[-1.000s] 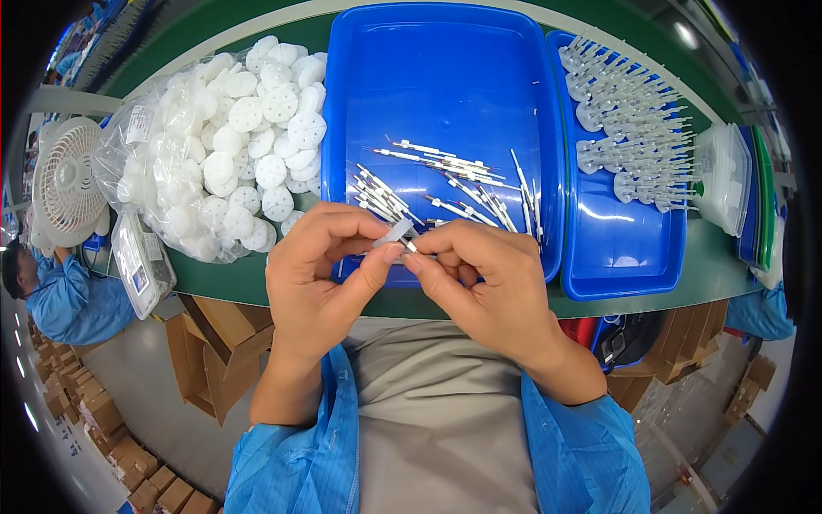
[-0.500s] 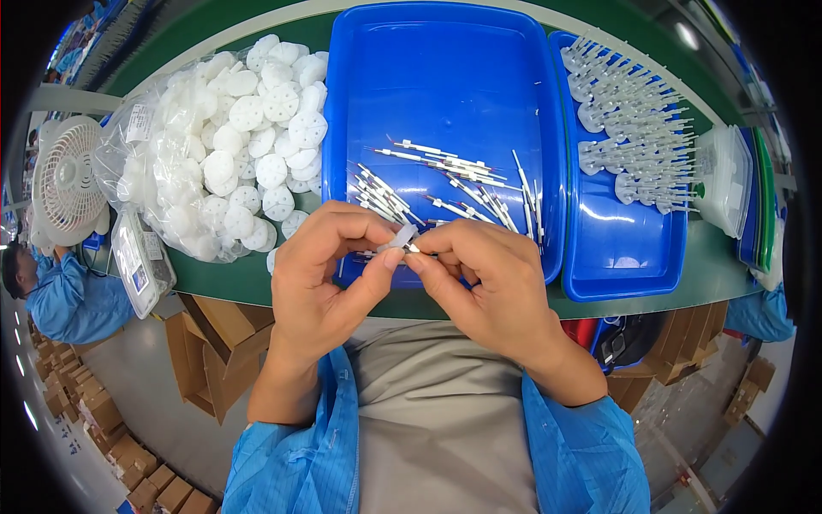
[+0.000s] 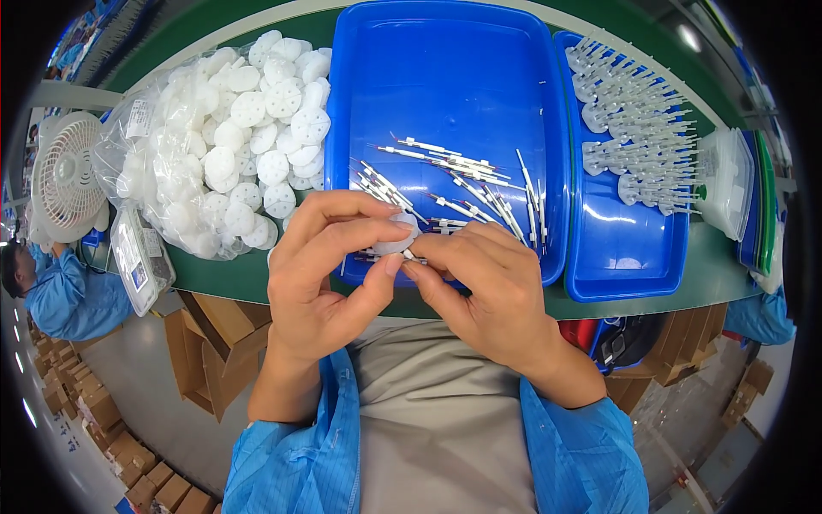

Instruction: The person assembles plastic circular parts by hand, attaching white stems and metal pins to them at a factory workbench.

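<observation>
My left hand [image 3: 330, 265] is closed on a translucent white plastic disc [image 3: 396, 246], gripping it between thumb and fingers. Against the disc, my right hand [image 3: 492, 287] pinches a slim white rod-like part [image 3: 413, 256], mostly covered by the fingertips. Both hands meet over the near edge of a large blue tray [image 3: 445, 77]. Inside that tray lie several thin white rods with dark tips [image 3: 462, 163]. Left of it, a clear bag [image 3: 141, 158] spills a heap of white perforated discs [image 3: 248, 110].
On the right, a smaller blue tray [image 3: 621, 248] carries rows of discs with rods standing in them [image 3: 638, 128]. A clear plastic box [image 3: 723, 180] stands beyond. To the left are a white fan [image 3: 70, 176] and a white box [image 3: 141, 265]. Cardboard boxes [image 3: 210, 355] sit below the table.
The disc in my left hand has turned from nearly edge-on to show more of its flat face. My left fingers have shifted on it; my right hand stays pinched beside it.
</observation>
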### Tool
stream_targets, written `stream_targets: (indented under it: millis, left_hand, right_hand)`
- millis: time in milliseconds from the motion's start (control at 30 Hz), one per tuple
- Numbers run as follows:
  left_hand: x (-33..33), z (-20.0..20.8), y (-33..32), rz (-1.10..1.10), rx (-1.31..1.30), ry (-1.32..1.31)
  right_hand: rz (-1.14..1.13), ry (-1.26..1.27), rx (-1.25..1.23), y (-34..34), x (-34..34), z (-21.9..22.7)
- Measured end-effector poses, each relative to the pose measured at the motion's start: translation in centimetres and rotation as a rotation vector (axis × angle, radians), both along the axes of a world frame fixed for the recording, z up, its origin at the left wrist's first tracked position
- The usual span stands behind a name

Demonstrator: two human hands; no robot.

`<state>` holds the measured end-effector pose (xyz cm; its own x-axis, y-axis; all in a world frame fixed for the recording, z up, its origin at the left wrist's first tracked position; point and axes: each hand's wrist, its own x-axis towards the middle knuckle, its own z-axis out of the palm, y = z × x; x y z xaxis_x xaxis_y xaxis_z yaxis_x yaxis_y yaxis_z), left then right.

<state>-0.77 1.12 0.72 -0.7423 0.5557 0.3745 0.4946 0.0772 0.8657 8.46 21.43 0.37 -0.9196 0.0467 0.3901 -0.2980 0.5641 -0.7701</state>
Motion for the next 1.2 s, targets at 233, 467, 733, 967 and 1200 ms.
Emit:
stream_targets:
  millis: [233, 467, 733, 967, 1200]
  left_hand:
    - [0.8, -0.6, 0.0, 0.041, 0.181, -0.193]
    - [0.6, -1.0, -0.2, 0.154, 0.23, -0.267]
    - [1.5, -0.4, 0.2, 0.171, 0.179, -0.478]
    - [1.6, -0.7, 0.4, 0.13, 0.17, -0.52]
    - [1.4, -0.6, 0.3, 0.078, 0.148, -0.422]
  right_hand:
    - [-0.114, 0.038, 0.202, 1.7, -1.1, 0.3]
    - [-0.131, -0.2, 0.471, 2.3, -1.0, 0.1]
    - [-0.038, -0.081, -0.002, 1.3, -1.2, 1.0]
    - [-0.041, -0.04, -0.025, 1.3, -1.1, 0.6]
    - [-0.022, -0.102, -0.08, 1.4, -0.9, 1.0]
